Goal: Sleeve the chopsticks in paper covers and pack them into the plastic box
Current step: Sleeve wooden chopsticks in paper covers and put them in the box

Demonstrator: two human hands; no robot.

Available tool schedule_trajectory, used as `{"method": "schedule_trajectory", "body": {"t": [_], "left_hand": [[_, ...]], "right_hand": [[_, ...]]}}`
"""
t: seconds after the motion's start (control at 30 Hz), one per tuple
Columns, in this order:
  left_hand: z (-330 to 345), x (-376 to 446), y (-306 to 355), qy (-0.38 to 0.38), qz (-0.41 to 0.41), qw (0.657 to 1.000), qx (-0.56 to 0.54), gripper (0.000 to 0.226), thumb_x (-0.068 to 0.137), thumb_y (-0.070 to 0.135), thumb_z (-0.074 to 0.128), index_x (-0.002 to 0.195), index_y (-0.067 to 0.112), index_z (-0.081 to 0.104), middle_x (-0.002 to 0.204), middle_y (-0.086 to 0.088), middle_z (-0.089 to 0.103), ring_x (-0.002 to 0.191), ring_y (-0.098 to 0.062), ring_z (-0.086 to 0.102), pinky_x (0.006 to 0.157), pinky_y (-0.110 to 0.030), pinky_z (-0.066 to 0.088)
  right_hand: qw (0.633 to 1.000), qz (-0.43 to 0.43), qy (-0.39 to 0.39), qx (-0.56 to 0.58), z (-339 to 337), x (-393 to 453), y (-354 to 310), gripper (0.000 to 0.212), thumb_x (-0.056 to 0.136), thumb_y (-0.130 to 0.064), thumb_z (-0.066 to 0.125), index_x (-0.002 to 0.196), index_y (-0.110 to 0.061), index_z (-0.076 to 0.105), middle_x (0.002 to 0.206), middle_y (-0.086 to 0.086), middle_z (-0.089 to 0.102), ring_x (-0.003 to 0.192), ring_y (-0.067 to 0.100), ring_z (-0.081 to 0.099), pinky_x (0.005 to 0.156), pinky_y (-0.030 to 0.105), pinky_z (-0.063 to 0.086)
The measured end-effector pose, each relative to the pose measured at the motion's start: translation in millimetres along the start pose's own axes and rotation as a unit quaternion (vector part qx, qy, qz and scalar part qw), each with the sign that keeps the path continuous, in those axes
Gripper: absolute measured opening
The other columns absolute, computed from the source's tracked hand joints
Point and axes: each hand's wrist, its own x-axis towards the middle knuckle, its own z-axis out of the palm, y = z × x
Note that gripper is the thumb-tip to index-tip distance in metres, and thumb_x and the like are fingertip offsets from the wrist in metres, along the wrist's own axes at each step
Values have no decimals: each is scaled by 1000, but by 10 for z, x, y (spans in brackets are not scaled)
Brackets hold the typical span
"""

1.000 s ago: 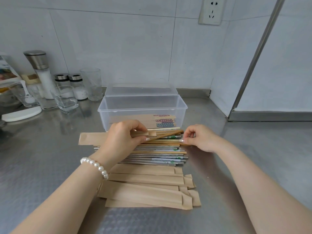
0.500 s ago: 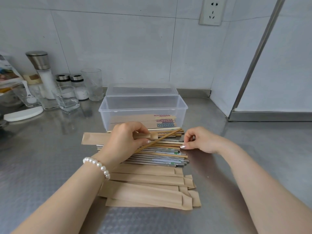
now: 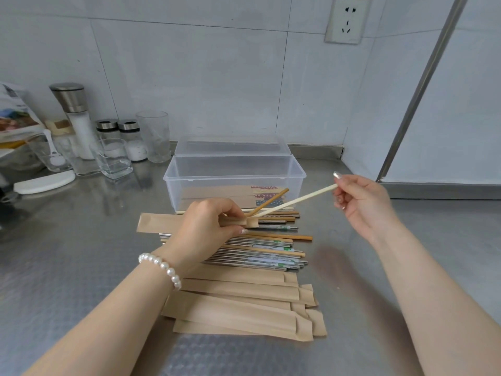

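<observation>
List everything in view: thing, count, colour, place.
plastic box: 1, clear, back centre, open, sleeved pairs inside
loose chopsticks: pile, steel and wood, before box
empty paper covers: stack, tan, nearest
held cover: 1, tan, brown chopstick in its mouth
pale chopstick: 1, cream, tip at cover mouth
shakers and glasses: several, back left
wall socket: 1, white
left hand: grips cover
right hand: pinches pale chopstick

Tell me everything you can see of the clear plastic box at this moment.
The plastic box is a clear, rectangular tub standing upright on the steel counter, behind the loose chopsticks. Its hinged lid is open and tipped back toward the wall. Several brown paper sleeves lie flat inside, some with patterned ends. Neither hand touches it.
</observation>
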Motion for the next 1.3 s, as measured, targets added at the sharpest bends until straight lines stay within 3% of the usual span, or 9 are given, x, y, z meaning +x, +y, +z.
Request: {"method": "schedule_trajectory", "body": {"t": [0.13, 0.3, 0.5, 0.63, 0.87, 1.1, 1.23, 1.3], "left_hand": [[3, 1, -5, -1, 3, 1000, 4, 17, 68, 15, 78, 82, 19, 69, 78, 4, 68, 77, -14, 62, 77, -33, 52], [-1, -5, 2, 8, 0, 1000, 3, 18, 68, 16, 78, 82, 20, 69, 77, 8, 65, 78, -11, 61, 76, -27, 50], [-34, -2, -4, 23, -7, 1000, 4, 18, 68, 16, 78, 83, 21, 68, 75, 12, 62, 77, -11, 59, 73, -20, 45], [-69, 15, -22, 49, -12, 999, -2, 20, 67, 17, 78, 81, 25, 66, 75, 18, 60, 80, -12, 60, 76, -27, 48], [-76, 12, -32, 59, -8, 998, -3, 22, 66, 17, 78, 82, 25, 66, 74, 22, 56, 81, -13, 59, 77, -29, 49], [-68, 10, -26, 62, -5, 998, -8, 22, 66, 16, 79, 83, 24, 67, 76, 21, 56, 82, -12, 58, 76, -26, 48], [-56, 8, -8, 69, 5, 997, -20, 22, 67, 14, 79, 85, 21, 68, 77, 14, 61, 78, -7, 58, 73, -15, 46], [-58, 0, -1, 71, 7, 997, -21, 22, 67, 14, 78, 85, 20, 69, 77, 15, 60, 77, -2, 55, 70, -5, 40]], "right_hand": [[991, 0, 44, 129, -61, 47, -65, 13, 89, -11, 55, 77, -5, 59, 46, -4, 44, 40, 7, 35, 40, 17, 27], [979, -19, 132, 156, -174, 73, -121, 23, 91, -24, 57, 76, -7, 58, 52, -4, 37, 39, 7, 30, 40, 17, 21], [977, -22, 112, 180, -228, 111, -102, 24, 95, -19, 46, 77, -8, 57, 49, -5, 42, 40, 6, 34, 39, 16, 25], [979, -29, 93, 179, -254, 122, -96, 26, 97, -13, 40, 76, -9, 56, 49, -6, 46, 40, 6, 36, 40, 16, 26], [984, -44, 75, 157, -202, 111, -71, 28, 98, -11, 36, 79, -7, 56, 58, -3, 45, 44, 7, 37, 42, 18, 27], [995, -37, 4, 95, -148, 76, -43, 31, 97, -10, 38, 77, -6, 61, 49, -3, 48, 44, 9, 39, 42, 17, 30], [993, 42, -104, 29, -39, -10, 13, 43, 93, -4, 40, 66, -7, 73, 51, 3, 55, 43, 10, 45, 40, 18, 35], [982, 75, -174, -24, 11, -58, 48, 29, 84, -5, 51, 69, -7, 76, 53, 5, 59, 46, 10, 50, 42, 18, 38]]}}
